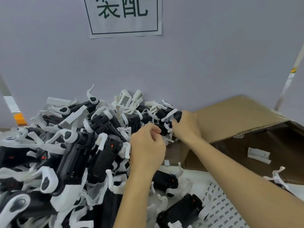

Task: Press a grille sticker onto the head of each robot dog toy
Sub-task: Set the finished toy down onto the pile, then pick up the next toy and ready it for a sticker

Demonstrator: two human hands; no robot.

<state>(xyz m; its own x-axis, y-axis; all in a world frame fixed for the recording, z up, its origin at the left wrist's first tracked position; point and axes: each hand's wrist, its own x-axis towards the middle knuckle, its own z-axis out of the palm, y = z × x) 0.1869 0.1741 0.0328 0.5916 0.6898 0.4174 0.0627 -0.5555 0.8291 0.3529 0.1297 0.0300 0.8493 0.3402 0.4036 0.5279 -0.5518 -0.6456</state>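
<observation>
Right hand (185, 125) curled around one black-and-white robot dog toy (171, 120) at the far right edge of the heap of robot dog toys (69, 145), fingers wrapped over its dark body. Left hand (146, 145) just beside, to the left, fingers (154, 130) bent inward in a narrow pinch near the toy's white legs; cannot tell whether a grille sticker sits between them. Sheet of small printed stickers (222, 209) lying on the desk nearer than the heap, right of the left forearm. Open cardboard box (238, 116) right of the heap. Paper sign (123, 15) on the wall above.
</observation>
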